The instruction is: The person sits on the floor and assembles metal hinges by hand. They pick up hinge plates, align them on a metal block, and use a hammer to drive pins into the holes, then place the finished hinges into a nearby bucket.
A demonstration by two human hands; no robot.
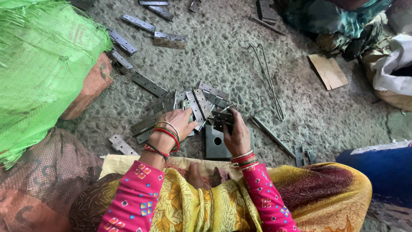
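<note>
A heap of flat grey metal hinges (201,103) lies on the rough concrete floor in front of me. My left hand (178,123) reaches into the heap's near edge with its fingers curled over a hinge leaf. My right hand (236,136) grips a dark hinge (223,117) and holds it just above a square steel block with a hole (216,144). Both wrists carry red and green bangles over pink sleeves.
More hinges (128,43) are scattered to the upper left. A green woven sack (43,64) fills the left side. A bent wire (268,77), a metal rod (272,135) and a cardboard piece (328,71) lie to the right. Another person's blue-clad leg (382,169) is at far right.
</note>
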